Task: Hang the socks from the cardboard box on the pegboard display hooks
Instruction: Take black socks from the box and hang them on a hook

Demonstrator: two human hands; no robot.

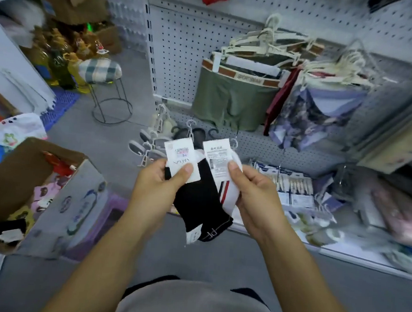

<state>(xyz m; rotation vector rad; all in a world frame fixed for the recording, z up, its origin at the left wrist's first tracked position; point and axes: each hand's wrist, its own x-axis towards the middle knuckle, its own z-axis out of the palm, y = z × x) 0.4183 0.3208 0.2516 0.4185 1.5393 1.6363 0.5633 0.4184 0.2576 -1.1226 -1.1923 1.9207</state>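
Toes point down, labels up, on both pairs: left hand pinches the black socks by their label, right hand pinches the white striped socks likewise.

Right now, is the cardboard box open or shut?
Open. The cardboard box has its flap raised, and colourful goods show inside.

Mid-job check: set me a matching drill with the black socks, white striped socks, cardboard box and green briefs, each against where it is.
1 black socks
2 white striped socks
3 cardboard box
4 green briefs

A hanging on the pegboard
B held by the right hand
C open, at the person's left
D held by the left hand

Pairs: 1-D, 2-B, 3-C, 4-A
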